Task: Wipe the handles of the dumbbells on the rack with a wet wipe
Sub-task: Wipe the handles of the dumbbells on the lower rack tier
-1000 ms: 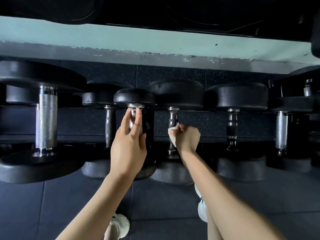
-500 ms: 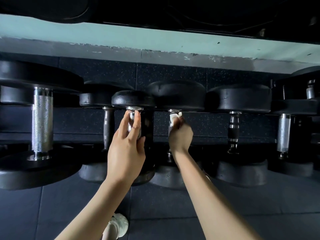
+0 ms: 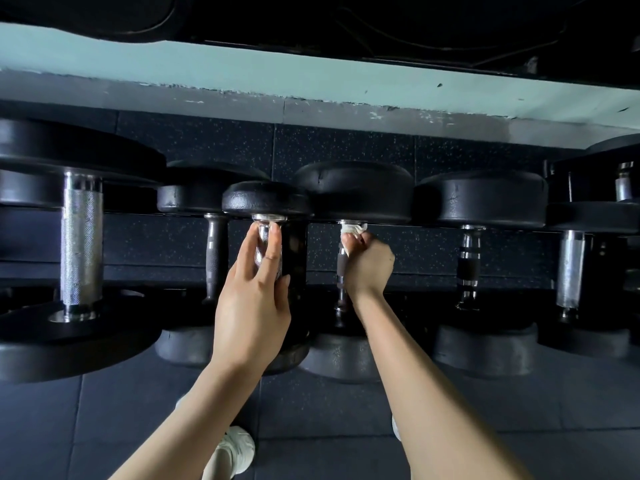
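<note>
A row of black dumbbells lies across the rack, handles running front to back. My right hand (image 3: 367,263) grips the white wet wipe (image 3: 351,230) around the far end of the dark handle (image 3: 341,268) of the middle dumbbell (image 3: 353,188). My left hand (image 3: 254,299) rests on the chrome handle (image 3: 264,237) of the neighbouring smaller dumbbell (image 3: 266,199), with straight fingers laid along both sides of it. Most of that chrome handle is hidden behind my fingers.
A large dumbbell with a knurled chrome handle (image 3: 81,244) sits at the far left. More dumbbells (image 3: 481,199) follow to the right. A pale green ledge (image 3: 311,81) runs behind the rack. My white shoe (image 3: 235,452) stands on the dark rubber floor below.
My right hand has slid the wipe along the handle from its middle up to the far end by the head. My left hand has stayed on the chrome handle.
</note>
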Action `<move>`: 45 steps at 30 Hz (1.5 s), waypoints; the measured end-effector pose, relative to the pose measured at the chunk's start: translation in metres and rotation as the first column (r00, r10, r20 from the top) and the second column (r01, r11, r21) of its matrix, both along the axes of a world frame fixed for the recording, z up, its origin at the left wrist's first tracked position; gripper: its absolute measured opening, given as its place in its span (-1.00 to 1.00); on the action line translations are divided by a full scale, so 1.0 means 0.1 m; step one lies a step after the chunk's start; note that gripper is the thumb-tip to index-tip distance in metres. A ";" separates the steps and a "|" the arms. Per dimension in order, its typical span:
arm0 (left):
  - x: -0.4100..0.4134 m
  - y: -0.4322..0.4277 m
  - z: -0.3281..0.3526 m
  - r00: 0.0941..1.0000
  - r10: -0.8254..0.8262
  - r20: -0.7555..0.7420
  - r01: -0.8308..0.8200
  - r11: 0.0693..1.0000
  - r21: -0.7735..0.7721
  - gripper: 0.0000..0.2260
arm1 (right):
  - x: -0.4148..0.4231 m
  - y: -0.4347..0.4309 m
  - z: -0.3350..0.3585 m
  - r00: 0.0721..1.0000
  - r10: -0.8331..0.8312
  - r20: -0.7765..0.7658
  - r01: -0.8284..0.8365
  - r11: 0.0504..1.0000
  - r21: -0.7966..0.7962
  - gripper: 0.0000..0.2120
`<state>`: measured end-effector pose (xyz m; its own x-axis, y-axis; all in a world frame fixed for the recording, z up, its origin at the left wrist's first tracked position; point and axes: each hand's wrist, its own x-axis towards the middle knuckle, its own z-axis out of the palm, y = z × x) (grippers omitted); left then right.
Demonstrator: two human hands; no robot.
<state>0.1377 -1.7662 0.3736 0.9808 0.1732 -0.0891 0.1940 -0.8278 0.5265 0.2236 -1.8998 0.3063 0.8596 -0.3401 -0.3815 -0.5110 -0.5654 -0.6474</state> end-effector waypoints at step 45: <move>0.01 -0.02 0.01 1.000 0.003 -0.007 -0.003 1.000 0.016 -0.43 | 0.02 -0.70 0.00 0.816 0.407 -0.410 -0.048 0.755 0.654 -0.87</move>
